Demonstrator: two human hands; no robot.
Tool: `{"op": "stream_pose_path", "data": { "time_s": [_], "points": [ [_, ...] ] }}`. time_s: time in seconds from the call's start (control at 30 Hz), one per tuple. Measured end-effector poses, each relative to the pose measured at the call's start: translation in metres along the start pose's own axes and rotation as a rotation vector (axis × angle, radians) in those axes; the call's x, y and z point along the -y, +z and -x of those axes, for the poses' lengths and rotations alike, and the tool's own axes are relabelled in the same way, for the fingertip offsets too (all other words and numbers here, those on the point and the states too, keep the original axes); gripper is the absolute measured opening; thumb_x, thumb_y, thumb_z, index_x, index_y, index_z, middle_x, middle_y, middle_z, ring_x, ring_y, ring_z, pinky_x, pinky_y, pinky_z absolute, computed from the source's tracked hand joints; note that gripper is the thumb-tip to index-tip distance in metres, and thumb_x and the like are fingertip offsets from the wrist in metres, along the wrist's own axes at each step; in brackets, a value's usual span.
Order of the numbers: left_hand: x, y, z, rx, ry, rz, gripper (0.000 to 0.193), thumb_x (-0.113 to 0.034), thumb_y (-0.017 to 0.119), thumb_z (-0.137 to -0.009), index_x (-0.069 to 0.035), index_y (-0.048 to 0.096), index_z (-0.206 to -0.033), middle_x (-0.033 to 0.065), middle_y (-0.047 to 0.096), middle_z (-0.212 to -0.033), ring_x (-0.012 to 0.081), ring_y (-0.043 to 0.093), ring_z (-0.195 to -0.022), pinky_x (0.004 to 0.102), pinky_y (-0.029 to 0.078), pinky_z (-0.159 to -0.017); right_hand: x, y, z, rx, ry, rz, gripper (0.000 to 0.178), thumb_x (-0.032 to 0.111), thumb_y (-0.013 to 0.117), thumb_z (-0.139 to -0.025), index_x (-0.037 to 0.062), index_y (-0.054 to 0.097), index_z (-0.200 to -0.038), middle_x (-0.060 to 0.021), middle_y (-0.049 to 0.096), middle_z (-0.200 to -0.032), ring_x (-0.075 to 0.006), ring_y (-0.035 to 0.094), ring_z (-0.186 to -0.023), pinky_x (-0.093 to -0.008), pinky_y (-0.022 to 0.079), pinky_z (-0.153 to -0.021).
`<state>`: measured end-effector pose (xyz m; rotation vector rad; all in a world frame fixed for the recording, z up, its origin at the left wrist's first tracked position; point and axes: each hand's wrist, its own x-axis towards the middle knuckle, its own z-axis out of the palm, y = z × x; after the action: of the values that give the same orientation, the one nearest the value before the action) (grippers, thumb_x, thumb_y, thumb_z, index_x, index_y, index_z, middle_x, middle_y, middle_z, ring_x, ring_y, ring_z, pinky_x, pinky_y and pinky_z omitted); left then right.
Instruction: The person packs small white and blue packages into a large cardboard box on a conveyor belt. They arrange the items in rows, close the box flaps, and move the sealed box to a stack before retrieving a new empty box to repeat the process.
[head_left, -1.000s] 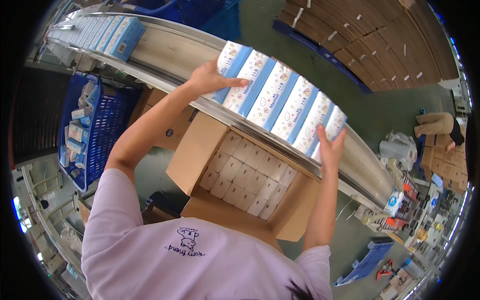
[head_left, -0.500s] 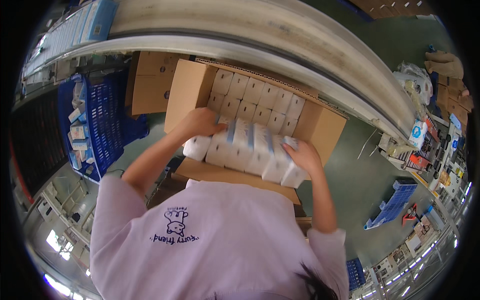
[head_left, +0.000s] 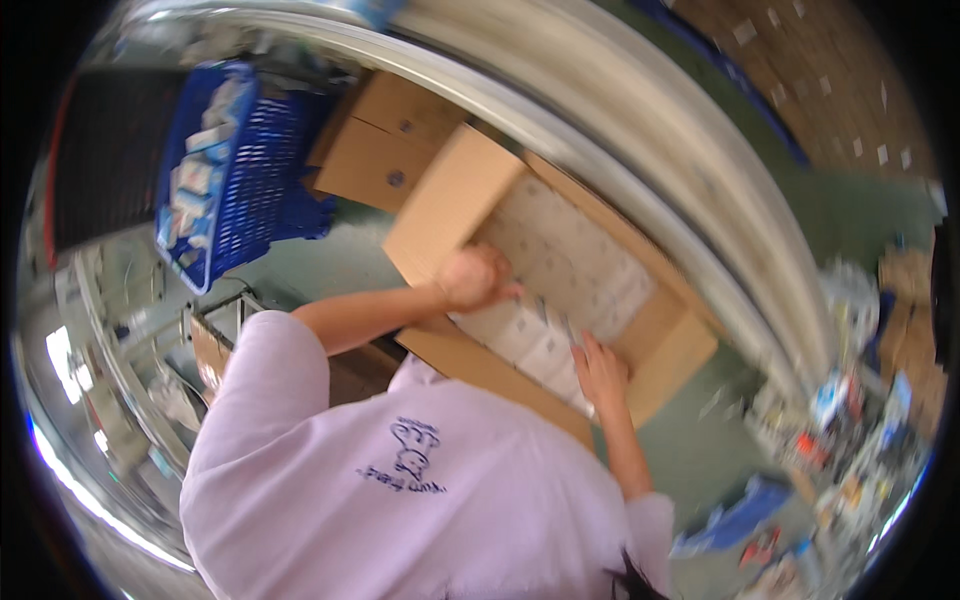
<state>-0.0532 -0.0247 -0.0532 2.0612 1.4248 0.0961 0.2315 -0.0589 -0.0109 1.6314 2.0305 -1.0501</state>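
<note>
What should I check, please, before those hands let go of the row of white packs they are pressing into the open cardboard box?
1. Left hand rests on the far-left end of the row of white packs: ok.
2. Right hand lies flat on the near-right end of the row: ok.
3. Row sits inside the cardboard box, against its near wall: ok.
4. Row lies level with the layer of packs already filling the box: cannot tell, the picture is blurred.
5. Box flaps stand open, none folded over the packs: ok.
6. Blue crate stands apart from the box, to its left: ok.
</note>
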Motion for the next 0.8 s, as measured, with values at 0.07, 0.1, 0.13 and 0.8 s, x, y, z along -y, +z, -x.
{"op": "stream_pose_path", "data": {
  "time_s": [0.07, 0.1, 0.13, 0.8],
  "points": [
    [0.008, -0.024, 0.000, -0.312, 0.220, 0.168, 0.030, -0.035, 0.064, -0.078, -0.006, 0.061, -0.084, 0.0103, 0.059, -0.088, 0.0281, 0.057, -0.084, 0.0368, 0.048, -0.071, 0.024, -0.050, -0.005, -0.419, -0.322, -0.027, 0.037, 0.027, 0.053, -0.083, 0.0039, 0.055, -0.112, -0.0159, 0.062, -0.091, -0.0301, 0.060, -0.082, -0.0400, 0.047, -0.072],
    [0.024, -0.057, -0.004, -0.384, 0.177, 0.176, 0.025, -0.030, 0.065, -0.077, -0.006, 0.061, -0.084, 0.0102, 0.059, -0.088, 0.0279, 0.057, -0.085, 0.0363, 0.048, -0.072, 0.038, -0.083, -0.013, -0.502, -0.407, -0.157, 0.034, 0.026, 0.053, -0.084, 0.0035, 0.056, -0.110, -0.0148, 0.061, -0.087, -0.0285, 0.059, -0.077, -0.0380, 0.047, -0.067],
    [0.034, -0.099, -0.002, -0.448, 0.143, 0.202, 0.021, -0.025, 0.067, -0.076, -0.006, 0.061, -0.084, 0.0102, 0.059, -0.089, 0.0278, 0.057, -0.086, 0.0357, 0.048, -0.073, 0.051, -0.115, -0.020, -0.565, -0.478, -0.286, 0.032, 0.026, 0.054, -0.085, 0.0031, 0.058, -0.107, -0.0137, 0.061, -0.084, -0.0268, 0.058, -0.071, -0.0360, 0.046, -0.063],
    [0.332, -0.418, -0.096, -0.618, -0.851, 0.024, 0.104, -0.080, 0.057, -0.054, -0.001, 0.050, -0.122, 0.0193, 0.056, -0.116, 0.0303, 0.054, -0.108, 0.0358, 0.040, -0.093, 0.057, -0.219, -0.160, -0.751, -0.280, 0.071, 0.011, 0.016, 0.055, -0.084, 0.0075, 0.062, -0.087, -0.0105, 0.062, -0.077, -0.0290, 0.059, -0.068, -0.0362, 0.046, -0.060]
  ]
}}
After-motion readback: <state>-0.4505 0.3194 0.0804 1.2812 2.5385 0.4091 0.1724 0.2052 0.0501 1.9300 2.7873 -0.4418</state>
